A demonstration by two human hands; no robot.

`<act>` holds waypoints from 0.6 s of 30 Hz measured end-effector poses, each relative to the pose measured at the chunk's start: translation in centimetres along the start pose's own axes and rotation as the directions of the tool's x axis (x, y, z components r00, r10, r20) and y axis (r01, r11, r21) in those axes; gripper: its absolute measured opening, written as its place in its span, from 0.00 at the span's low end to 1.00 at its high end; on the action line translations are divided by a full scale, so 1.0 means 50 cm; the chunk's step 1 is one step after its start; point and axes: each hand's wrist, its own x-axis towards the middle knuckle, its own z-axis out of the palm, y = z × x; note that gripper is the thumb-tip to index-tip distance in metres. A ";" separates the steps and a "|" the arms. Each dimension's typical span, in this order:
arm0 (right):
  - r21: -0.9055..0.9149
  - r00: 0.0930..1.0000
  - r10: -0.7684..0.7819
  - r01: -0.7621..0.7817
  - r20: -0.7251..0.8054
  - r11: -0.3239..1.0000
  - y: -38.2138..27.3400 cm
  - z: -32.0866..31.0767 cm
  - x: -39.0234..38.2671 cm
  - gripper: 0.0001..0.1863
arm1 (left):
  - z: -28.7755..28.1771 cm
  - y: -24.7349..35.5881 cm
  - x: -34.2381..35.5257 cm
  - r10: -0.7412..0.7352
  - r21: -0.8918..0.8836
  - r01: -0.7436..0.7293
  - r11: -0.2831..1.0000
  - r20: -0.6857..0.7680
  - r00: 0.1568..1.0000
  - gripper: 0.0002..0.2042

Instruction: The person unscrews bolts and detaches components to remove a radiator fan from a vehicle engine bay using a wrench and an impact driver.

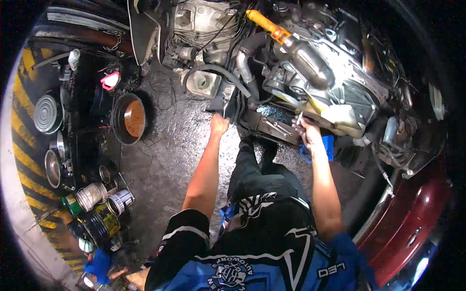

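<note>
My left hand (219,123) is closed on the lower end of a dark metal bracket (224,99), below a translucent plastic reservoir (203,83). My right hand (308,133) grips a small silver metal tool (300,118) beside the engine's pale fan blades (340,116). Between my hands, wrenches (277,127) lie on a dark ledge (257,121). A blue plastic item (326,148) sits behind my right wrist. Above, a yellow-handled tool (262,20) lies over the engine (354,58), next to a dark rounded cylinder (308,63).
Several pans, buckets and cans (92,196) stand at the left beside a yellow-and-black striped floor edge (22,136). A dark basin (127,119) holds brown liquid. A red car body panel (407,228) is at lower right. Another person in blue (99,266) is at lower left.
</note>
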 end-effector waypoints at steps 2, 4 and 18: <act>-0.113 0.996 -0.005 -0.005 -0.084 0.994 -0.011 0.032 -0.005 0.09 | 0.040 -0.024 0.073 0.049 0.036 -0.053 0.998 0.085 0.995 0.17; -0.222 0.981 -0.070 0.028 -0.181 0.975 -0.015 0.036 -0.008 0.07 | 0.083 0.012 0.123 0.054 -0.026 -0.058 0.998 -0.149 0.987 0.16; -0.117 0.958 -0.049 0.016 -0.283 0.993 0.005 0.050 -0.013 0.13 | 0.058 0.061 0.157 0.079 0.139 -0.045 0.989 -0.249 0.965 0.42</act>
